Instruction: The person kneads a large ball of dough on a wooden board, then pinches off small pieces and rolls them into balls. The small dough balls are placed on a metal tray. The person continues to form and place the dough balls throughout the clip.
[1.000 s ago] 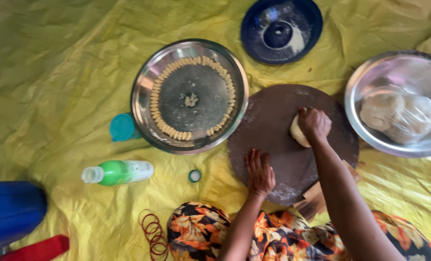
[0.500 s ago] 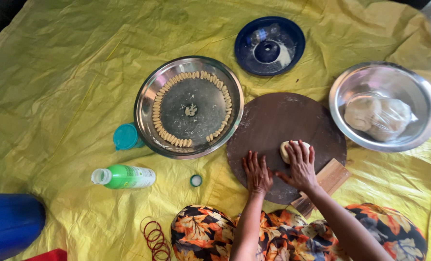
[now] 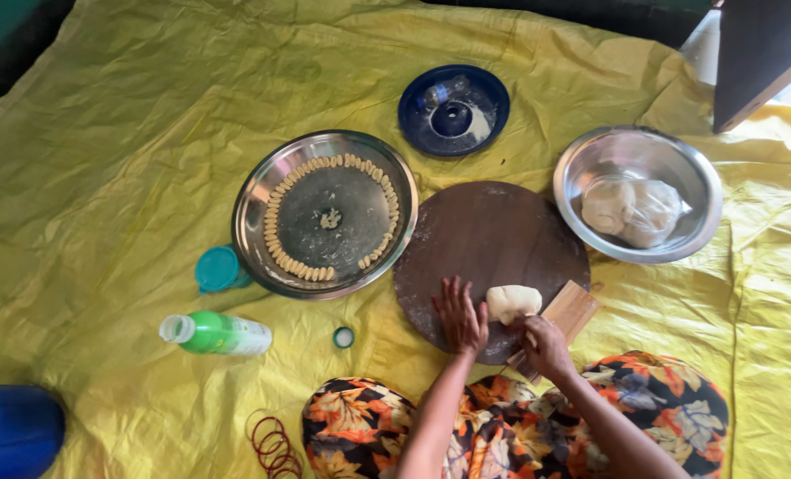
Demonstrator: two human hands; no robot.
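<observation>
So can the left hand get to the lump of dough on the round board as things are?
Probably yes. The left hand lies flat on the round wooden board, right beside the lump of dough, with only bare board between them. The right hand sits on the lump's other side, not blocking.

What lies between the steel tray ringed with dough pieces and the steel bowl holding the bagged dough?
In the head view, the round brown board lies between the steel tray and the steel bowl; that stretch of it is bare.
</observation>
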